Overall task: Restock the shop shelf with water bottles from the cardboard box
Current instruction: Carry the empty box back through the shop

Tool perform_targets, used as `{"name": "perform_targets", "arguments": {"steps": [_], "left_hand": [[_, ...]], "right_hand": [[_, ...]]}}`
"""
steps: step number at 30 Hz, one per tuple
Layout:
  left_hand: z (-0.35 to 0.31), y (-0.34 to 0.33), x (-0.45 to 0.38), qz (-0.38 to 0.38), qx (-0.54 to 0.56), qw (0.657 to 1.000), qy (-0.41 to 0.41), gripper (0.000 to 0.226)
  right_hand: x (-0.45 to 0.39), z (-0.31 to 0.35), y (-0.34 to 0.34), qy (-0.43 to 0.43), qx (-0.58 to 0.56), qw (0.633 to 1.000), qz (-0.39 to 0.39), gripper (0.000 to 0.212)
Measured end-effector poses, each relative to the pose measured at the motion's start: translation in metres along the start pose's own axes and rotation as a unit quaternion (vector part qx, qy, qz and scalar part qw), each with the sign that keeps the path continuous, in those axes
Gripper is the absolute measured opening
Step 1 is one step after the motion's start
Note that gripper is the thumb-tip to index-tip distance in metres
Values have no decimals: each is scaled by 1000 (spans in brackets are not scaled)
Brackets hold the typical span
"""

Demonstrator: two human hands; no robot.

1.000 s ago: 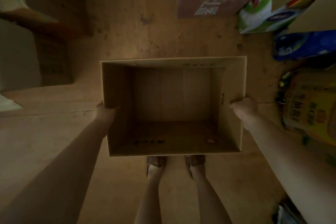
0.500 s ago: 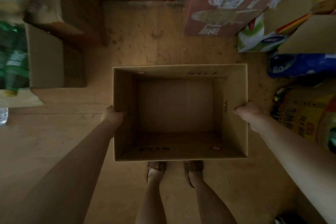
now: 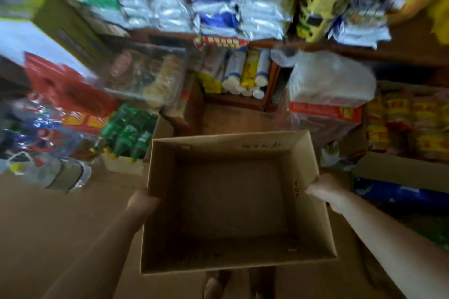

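Both hands, left grip (image 3: 142, 202) and right grip (image 3: 324, 190), clamped round cardboard box (image 3: 313, 226) walls ("38A" inside).

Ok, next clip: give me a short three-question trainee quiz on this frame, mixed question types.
1. True or false: the cardboard box has water bottles in it.
2. Multiple choice: how is the box held? A) by the left hand alone; B) by the left hand on one side wall and the right hand on the opposite one; C) it sits on the floor untouched.
3. Fill in: the green bottles stand in an open carton to the ____ of the box.

Key
1. False; the inside shows only bare cardboard.
2. B.
3. Left.
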State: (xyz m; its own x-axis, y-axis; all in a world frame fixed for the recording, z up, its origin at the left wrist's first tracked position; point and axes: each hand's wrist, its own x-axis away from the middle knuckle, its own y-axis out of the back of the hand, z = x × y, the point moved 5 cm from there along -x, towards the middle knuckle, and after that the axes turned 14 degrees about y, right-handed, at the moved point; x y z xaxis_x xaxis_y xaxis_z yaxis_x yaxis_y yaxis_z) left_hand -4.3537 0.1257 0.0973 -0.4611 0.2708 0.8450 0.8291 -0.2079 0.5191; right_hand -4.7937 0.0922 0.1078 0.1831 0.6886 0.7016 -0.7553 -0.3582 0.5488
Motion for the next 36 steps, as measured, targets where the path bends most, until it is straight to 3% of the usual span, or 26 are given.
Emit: {"name": "perform_targets", "arguments": {"steps": [3,6,10,16,21,24,28,31,36], "left_hand": [[25,61,38,0,28,1000,-9,28],[64,120,51,-53,49,997,-21,39],[95,186,125,-123,110,986,-19,10],[157,278,181,-189,173,966,-4,15],[224,348,202,-226,220,948,30,26],[266,389,214,-260,215,940,57,18],[328,450,223,-307,187,927,103,36],[376,496,229,-331,202,911,139,37],[441,570,231,-370,261,877,160,32]], "right_hand": [[30,63,13,63,16,997,34,55],[59,129,19,128,37,988,72,36],[109,225,14,210,129,966,79,37],[171,350,-23,311,212,921,103,38],[249,443,-76,363,242,887,152,53],[291,499,-118,406,276,852,183,43],[350,556,-180,451,324,811,185,25],[384,603,-238,492,335,780,194,31],[436,674,-323,540,340,746,191,22]]}}
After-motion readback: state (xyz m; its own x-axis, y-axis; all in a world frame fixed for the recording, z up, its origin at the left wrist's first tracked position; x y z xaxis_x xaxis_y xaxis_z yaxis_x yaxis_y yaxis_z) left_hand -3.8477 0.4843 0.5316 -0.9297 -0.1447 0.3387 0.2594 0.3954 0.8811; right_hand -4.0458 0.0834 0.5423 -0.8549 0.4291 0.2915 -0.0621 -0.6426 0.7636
